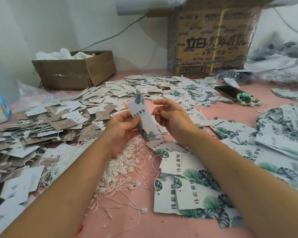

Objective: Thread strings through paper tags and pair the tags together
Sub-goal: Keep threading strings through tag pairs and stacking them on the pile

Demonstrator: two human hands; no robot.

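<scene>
My left hand (123, 129) grips a white paper tag (142, 115) with green leaf print, held upright above the pink table (127, 225). My right hand (172, 117) is just right of the tag, fingers curled and pinching a thin white string (162, 125) that hangs down from the fingers. A heap of loose white strings with plastic ends (126, 170) lies under my forearms. More leaf-print tags (191, 191) lie flat under my right forearm.
Grey and brown tags (41, 131) pile up at the left, small white tags (127, 90) at the back. A phone (230, 92) with a green bead bracelet (248, 100) lies back right. A low cardboard box (74, 71) and a tall carton (212, 42) stand along the wall.
</scene>
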